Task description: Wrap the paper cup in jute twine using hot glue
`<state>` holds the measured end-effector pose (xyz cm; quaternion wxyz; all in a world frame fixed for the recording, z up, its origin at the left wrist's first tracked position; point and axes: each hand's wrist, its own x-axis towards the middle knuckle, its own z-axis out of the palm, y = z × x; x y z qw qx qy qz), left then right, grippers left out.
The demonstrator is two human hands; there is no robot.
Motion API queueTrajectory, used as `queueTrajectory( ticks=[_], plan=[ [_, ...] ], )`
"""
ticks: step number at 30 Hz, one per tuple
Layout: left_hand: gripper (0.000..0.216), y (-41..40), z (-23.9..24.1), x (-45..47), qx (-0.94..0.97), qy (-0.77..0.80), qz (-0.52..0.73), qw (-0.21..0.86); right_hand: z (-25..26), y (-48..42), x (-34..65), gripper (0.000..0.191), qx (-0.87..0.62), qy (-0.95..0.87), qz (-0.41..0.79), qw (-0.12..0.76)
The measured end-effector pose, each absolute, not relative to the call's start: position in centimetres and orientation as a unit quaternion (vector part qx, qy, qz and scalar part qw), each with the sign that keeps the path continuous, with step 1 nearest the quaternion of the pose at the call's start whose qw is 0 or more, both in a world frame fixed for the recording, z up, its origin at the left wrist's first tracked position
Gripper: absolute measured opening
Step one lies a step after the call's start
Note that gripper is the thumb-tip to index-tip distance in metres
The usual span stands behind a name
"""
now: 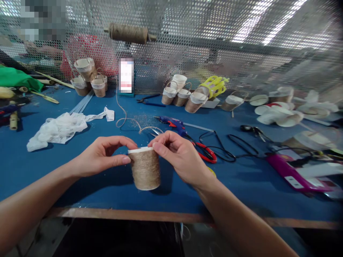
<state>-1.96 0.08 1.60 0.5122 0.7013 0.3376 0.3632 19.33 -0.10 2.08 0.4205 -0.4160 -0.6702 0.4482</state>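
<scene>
A small paper cup wrapped in twine [146,169] is held upright over the blue table near its front edge, its white rim on top. My left hand [108,155] grips the cup's left rim between thumb and fingers. At the right rim, my right hand [179,153] pinches with thumb and forefinger. A strand of twine [124,116] runs from behind the cup up toward the twine spool [128,33] on the mesh wall. Just beyond my right hand lie scissors [206,153] with red handles, their blades partly hidden by my fingers.
A blue glue gun [171,123] and black-jawed pliers [151,101] lie behind the cup. White lace [61,128] is heaped on the left. Finished small buckets [84,69] stand along the mesh, with more [197,101] right of the phone [126,75]. A purple power strip [294,173] lies right.
</scene>
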Motion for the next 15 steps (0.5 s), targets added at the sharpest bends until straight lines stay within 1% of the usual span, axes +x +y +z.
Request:
queueTrajectory(
  ticks=[6, 9, 15],
  plan=[
    [0.010, 0.7, 1.0, -2.0, 0.651, 0.447, 0.458, 0.407, 1.7, -0.2, 19.3, 0.016, -0.432, -0.722, 0.352, 0.409],
    [0.011, 1.1, 0.8, -2.0, 0.625, 0.456, 0.481, 0.412, 1.4, -0.3, 19.3, 0.017, -0.433, -0.738, 0.324, 0.404],
    [0.008, 0.9, 1.2, -1.6, 0.624, 0.489, 0.453, 0.407, 1.5, -0.4, 19.4, 0.016, -0.433, -0.751, 0.303, 0.397]
  ],
)
